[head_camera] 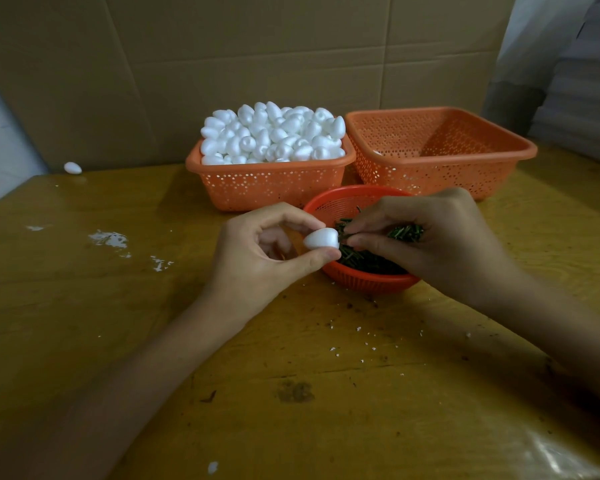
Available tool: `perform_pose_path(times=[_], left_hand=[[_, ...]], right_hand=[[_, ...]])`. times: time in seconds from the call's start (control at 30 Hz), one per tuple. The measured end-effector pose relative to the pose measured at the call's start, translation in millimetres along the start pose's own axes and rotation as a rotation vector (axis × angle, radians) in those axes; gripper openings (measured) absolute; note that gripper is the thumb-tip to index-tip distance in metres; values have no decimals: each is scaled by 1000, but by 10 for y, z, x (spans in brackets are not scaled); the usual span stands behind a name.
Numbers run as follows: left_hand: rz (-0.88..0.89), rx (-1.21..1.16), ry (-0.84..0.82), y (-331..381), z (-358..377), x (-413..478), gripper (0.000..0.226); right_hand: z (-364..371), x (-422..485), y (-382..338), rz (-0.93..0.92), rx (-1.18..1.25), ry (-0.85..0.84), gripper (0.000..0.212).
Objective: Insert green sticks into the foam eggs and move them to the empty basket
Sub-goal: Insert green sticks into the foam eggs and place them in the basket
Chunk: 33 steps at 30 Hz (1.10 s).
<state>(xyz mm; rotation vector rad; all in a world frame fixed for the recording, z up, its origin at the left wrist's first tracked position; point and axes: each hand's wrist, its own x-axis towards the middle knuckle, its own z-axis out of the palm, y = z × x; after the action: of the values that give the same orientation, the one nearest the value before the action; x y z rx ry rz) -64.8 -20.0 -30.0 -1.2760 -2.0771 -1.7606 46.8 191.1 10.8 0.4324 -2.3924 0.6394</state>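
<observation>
Far left, a stray white foam egg (72,168) lies alone at the back edge of the worn yellow wooden table (153,341). White foam crumbs (110,239) are scattered nearer to me, so I judge this stuff sheds and dents easily. Next stands the rectangular orange perforated plastic basket (271,192), heaped above its rim with smooth matt white foam eggs (274,136).

In front of it my left hand (264,251) pinches one small white foam egg (321,238), forefinger above and thumb below. The egg lies on its side in the air, just at the rim of the round red plastic mesh bowl (368,280). It should weigh almost nothing and crush under a hard squeeze, so I hold it lightly by its flanks and leave the right-hand end free.

The bowl holds a tangle of short, thin, dark green sticks (364,258); they look stiff but could snap or skew if pushed off the egg's long axis. My right hand (430,244) is curled over the bowl with a small bunch of sticks tucked under its fingers. Its thumb and forefinger pinch close against the egg's end. Whether a tip has entered the foam I cannot tell.

Far right, touching the full basket, sits the second orange perforated plastic basket (440,161), where finished eggs go
</observation>
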Motion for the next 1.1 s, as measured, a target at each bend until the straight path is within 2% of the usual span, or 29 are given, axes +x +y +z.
perform_pose_path(times=[0.23,0.63,0.87,1.1], left_hand=[[20,13,16,27,13,-33,25],[123,92,3,12,-6,-27,30],[19,-59,59,54,17,-16,35],[19,-151,2,97,15,-3,38]], right_hand=[[22,-35,-35,-40,-151,-9,9],[79,-54,-32,20,-93,-43,11],[106,-34,-73,110,20,-36,12],[134,-33,-70,155,80,-22,10]])
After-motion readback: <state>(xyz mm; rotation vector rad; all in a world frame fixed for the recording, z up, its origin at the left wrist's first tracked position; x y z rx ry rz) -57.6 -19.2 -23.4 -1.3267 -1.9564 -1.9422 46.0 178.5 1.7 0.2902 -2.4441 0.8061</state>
